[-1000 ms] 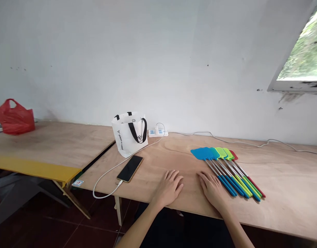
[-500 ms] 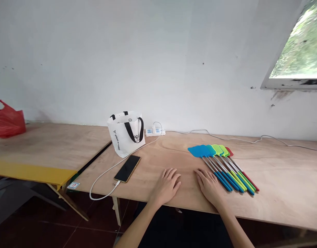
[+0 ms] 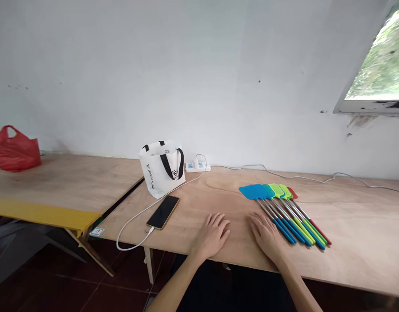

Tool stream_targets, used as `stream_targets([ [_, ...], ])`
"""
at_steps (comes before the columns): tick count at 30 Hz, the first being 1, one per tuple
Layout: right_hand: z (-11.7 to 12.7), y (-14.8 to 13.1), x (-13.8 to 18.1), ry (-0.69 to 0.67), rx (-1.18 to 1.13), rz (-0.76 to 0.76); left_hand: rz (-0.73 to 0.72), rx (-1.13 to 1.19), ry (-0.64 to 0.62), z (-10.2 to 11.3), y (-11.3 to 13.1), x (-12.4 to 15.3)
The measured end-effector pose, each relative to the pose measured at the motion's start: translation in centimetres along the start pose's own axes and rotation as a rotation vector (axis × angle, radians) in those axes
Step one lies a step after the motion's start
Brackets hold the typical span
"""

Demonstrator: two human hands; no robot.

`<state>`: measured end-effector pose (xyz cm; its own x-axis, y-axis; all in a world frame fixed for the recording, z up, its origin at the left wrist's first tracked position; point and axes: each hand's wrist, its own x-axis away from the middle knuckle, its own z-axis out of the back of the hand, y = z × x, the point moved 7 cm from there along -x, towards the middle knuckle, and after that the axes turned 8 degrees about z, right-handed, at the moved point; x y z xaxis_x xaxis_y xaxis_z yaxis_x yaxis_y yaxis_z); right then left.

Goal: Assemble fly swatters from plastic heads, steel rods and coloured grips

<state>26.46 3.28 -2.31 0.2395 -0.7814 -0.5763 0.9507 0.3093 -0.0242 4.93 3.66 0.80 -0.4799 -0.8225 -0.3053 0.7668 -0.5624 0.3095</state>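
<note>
My left hand (image 3: 211,236) lies palm down on the wooden table (image 3: 212,197), fingers stretched out and holding nothing. My right hand (image 3: 265,234) also rests flat there, fingers extended, just left of several fly swatters (image 3: 285,212). These lie side by side in an overlapping row, with blue, teal, yellow-green and red heads, metal shafts and coloured handles pointing toward the front edge. Left of my left hand is a dark-screened phone (image 3: 163,212), with a white charging cable (image 3: 134,214) plugged into its near end.
A white tote bag (image 3: 158,173) with black handles stands behind the phone. By the wall is a power strip (image 3: 199,167) with a plug and a trailing grey cord (image 3: 283,175). A gap separates a second table (image 3: 66,182) at left, which bears a red plastic bag (image 3: 19,151).
The whole view has shifted slightly, so everything appears a little farther right. Both hands stay resting on the table, and the fly swatters, phone and bag keep their places.
</note>
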Motion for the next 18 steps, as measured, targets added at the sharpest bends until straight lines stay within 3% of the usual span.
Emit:
stream_targets([
  [5, 2.2, 4.4, 0.4, 0.026, 0.102, -0.187, 0.008, -0.008, -0.012, 0.1, -0.1, -0.2],
  [10, 2.5, 9.4, 2.3, -0.137, 0.201, -0.47, 0.006, 0.004, -0.014, -0.1, -0.2, -0.4],
  [16, -0.4, 9.7, -0.8, -0.355, 0.249, -0.349, 0.015, 0.018, -0.003, 0.2, -0.1, -0.1],
  [18, -1.4, 10.3, -2.3, -0.401, 0.269, -0.376, 0.015, 0.018, -0.011, 0.2, 0.0, -0.1],
])
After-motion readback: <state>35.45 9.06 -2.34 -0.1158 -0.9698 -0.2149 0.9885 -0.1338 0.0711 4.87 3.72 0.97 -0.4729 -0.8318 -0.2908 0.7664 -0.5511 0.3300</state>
